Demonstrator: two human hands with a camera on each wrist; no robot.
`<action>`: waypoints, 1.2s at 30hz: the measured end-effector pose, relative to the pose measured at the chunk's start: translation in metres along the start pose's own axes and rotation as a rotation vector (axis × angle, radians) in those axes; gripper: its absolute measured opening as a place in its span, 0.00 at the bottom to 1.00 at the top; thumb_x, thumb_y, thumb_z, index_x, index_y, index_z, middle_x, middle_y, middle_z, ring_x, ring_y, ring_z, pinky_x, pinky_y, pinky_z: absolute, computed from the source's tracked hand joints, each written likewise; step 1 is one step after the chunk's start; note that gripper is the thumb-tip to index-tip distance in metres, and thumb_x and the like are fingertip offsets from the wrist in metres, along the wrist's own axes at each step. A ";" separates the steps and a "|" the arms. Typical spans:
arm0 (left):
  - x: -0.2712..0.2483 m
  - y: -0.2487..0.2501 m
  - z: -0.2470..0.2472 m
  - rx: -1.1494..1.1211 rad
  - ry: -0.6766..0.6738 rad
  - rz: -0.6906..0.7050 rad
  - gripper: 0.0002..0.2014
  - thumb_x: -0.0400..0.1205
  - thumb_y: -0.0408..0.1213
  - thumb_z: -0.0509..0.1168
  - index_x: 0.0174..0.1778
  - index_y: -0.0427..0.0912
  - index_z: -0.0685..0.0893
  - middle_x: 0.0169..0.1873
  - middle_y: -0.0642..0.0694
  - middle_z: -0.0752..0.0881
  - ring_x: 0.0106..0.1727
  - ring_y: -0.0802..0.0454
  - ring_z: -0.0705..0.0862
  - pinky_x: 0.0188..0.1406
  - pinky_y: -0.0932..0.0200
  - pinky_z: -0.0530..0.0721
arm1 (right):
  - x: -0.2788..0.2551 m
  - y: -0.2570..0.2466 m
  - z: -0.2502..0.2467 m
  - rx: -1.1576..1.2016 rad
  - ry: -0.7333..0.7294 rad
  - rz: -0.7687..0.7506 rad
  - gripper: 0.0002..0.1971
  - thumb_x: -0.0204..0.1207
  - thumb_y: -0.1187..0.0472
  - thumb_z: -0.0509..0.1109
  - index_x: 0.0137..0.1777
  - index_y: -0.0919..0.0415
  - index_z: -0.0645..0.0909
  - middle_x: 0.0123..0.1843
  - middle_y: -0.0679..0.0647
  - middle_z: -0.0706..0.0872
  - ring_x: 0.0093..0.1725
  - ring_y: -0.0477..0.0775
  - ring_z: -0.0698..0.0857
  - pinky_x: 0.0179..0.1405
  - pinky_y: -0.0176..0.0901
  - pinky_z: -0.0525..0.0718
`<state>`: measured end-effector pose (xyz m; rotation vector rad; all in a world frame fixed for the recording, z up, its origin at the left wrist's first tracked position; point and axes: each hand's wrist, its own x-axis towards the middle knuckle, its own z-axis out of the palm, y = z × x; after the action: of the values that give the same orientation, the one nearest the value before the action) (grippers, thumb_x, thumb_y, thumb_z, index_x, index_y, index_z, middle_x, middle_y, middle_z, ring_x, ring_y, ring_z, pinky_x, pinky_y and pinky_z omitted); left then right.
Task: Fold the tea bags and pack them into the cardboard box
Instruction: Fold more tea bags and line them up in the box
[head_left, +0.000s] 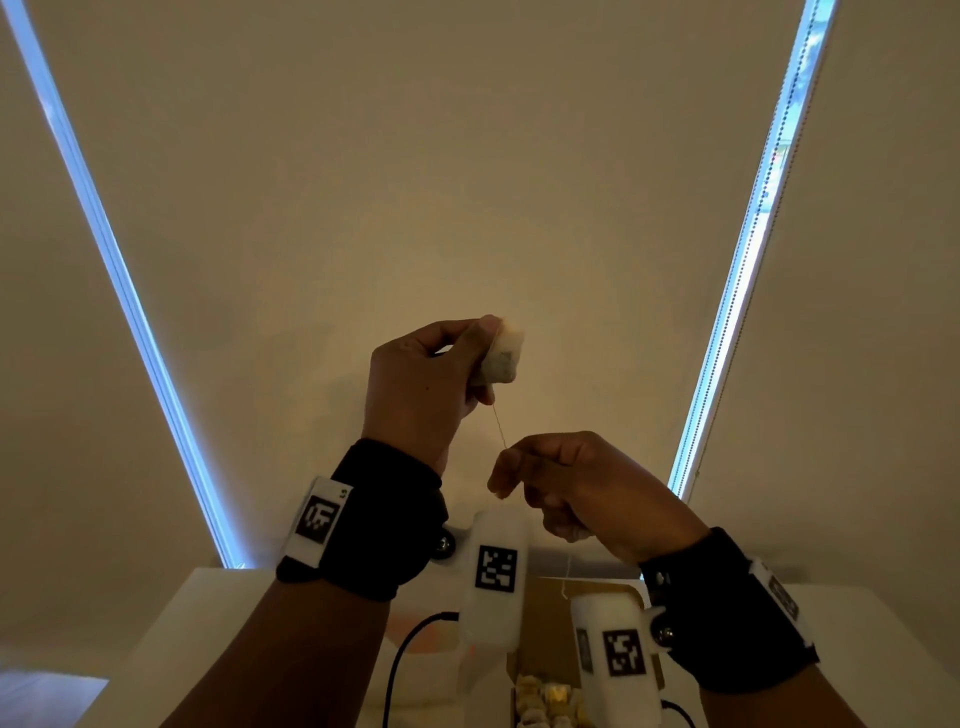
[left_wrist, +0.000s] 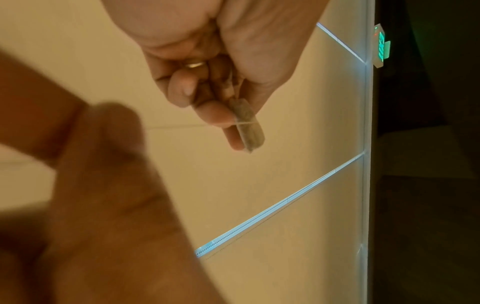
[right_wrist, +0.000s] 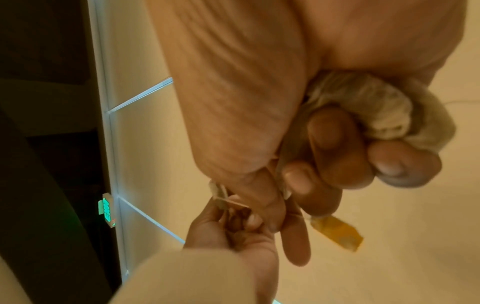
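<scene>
At frame centre the left hand (head_left: 421, 384) pinches 1 tea bag (head_left: 501, 358); its string (head_left: 498, 428) runs taut down-right to the right hand (head_left: 576, 483), which pinches it and clutches more bags.

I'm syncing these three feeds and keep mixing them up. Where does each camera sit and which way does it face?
Head: worn on the head, facing forward at both raised hands; left hand pinches a tea bag, right hand its string.
Left wrist: looks along the left palm at the tea bag.
Right wrist: looks along the right hand, which clutches bunched tea bags.
Both wrist views share the green exit sign.
</scene>
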<state>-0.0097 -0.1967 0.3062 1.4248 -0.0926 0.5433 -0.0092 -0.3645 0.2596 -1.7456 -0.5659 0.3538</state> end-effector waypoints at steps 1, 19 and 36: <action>0.000 0.001 -0.001 -0.026 -0.035 -0.034 0.10 0.83 0.44 0.72 0.52 0.42 0.93 0.31 0.40 0.89 0.30 0.49 0.78 0.26 0.61 0.75 | 0.000 0.002 -0.003 0.025 0.004 0.011 0.16 0.85 0.49 0.66 0.50 0.60 0.91 0.30 0.54 0.68 0.25 0.49 0.63 0.27 0.42 0.65; -0.010 -0.002 -0.017 0.574 -0.383 0.259 0.08 0.85 0.44 0.70 0.47 0.50 0.95 0.29 0.57 0.91 0.32 0.59 0.89 0.39 0.68 0.86 | 0.016 -0.028 -0.041 0.569 -0.076 -0.017 0.15 0.84 0.55 0.63 0.46 0.63 0.86 0.24 0.49 0.66 0.20 0.44 0.59 0.22 0.36 0.70; -0.010 -0.008 -0.010 0.699 -0.126 0.521 0.07 0.85 0.43 0.71 0.41 0.54 0.89 0.31 0.60 0.88 0.36 0.59 0.84 0.38 0.72 0.79 | 0.001 -0.045 -0.025 0.386 0.054 0.002 0.12 0.72 0.53 0.75 0.51 0.57 0.93 0.34 0.57 0.54 0.31 0.55 0.52 0.27 0.41 0.63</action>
<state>-0.0178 -0.1909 0.2939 2.1353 -0.4140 0.9737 -0.0035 -0.3764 0.3096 -1.3795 -0.4243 0.3883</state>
